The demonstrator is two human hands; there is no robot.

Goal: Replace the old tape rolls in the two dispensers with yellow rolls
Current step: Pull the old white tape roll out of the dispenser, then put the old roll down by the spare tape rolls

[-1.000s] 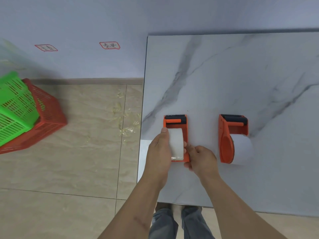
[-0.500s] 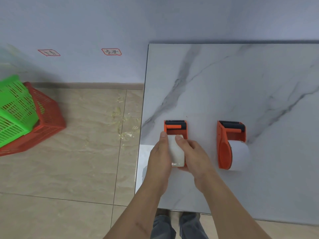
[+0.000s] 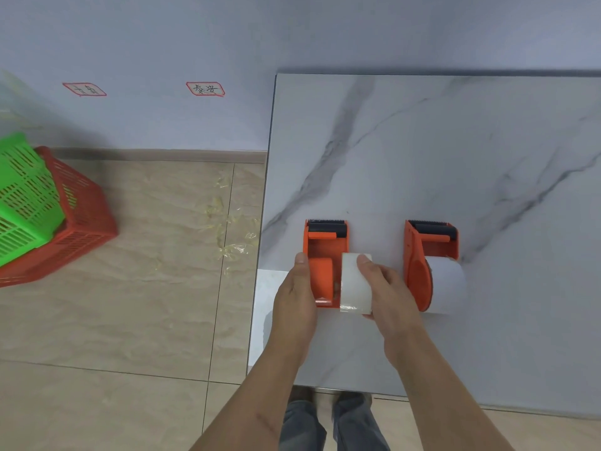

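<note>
At the near left of the marble table, the left hand grips the orange dispenser while the right hand clasps the old white roll, apparently just off its hub; a loosened hold could let it roll away.

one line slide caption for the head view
Right hand slides the old roll off the dispenser steadied by the left hand.

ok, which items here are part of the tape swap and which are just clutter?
Job:
- left dispenser, steadied by left hand
- clear old roll, gripped by right hand, pulled off the hub
- right dispenser, white roll still in it

Clutter:
- green basket
- red basket
- tape scraps on floor
- wall labels
</note>
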